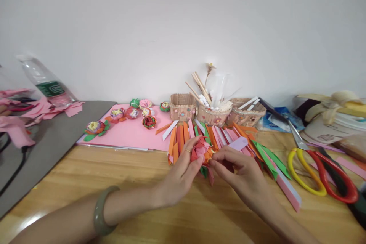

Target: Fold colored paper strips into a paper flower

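Between my two hands is a folded paper flower [201,148] in red, pink and orange. My left hand [184,167] is closed around its left side, thumb in front and fingers behind. With thumb and forefinger pinched together, my right hand [238,169] grips the flower's orange right edge. Just behind lies a spread of folded paper strips [178,141] in orange, pink, green and lilac. Finished-looking paper flowers [117,114] rest on a pink sheet [128,135] to the left.
Three small woven baskets [183,107] stand by the wall, one holding sticks. Scissors with yellow and red handles [321,175] lie at right, near a white tub [326,129]. On the left are a grey mat [71,137], a pink glue gun [17,131] and a plastic bottle [47,80].
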`<state>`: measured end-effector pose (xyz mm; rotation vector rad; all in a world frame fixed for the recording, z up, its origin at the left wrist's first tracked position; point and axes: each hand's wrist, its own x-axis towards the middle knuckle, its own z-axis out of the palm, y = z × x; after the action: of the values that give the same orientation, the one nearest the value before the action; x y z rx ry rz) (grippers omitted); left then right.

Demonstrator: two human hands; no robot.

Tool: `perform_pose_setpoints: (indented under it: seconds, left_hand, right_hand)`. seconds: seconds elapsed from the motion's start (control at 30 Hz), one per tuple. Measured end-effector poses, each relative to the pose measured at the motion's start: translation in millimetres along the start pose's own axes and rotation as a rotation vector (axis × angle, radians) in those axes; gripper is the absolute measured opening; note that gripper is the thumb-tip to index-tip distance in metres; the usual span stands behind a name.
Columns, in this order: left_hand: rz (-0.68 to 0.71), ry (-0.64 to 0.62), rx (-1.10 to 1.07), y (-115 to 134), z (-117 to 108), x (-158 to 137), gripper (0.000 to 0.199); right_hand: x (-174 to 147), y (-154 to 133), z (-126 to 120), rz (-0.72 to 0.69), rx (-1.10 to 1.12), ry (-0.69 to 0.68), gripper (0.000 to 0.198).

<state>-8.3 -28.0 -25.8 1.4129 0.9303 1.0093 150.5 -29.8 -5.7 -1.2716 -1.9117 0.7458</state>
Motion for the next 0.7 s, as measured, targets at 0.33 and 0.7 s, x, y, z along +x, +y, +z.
perform_pose_setpoints:
  seconds: [0.33, 0.7]
  left_hand:
    - [0.023, -0.001, 0.101, -4, 0, 1, 0.046]
    - [0.255, -0.006, 0.389, -19, -3, 1, 0.047]
  right_hand:
    - [0, 2, 1, 0.010, -0.016, 0.019, 0.023]
    - [-3, 9, 10, 0.042, -0.052, 0.156, 0.017]
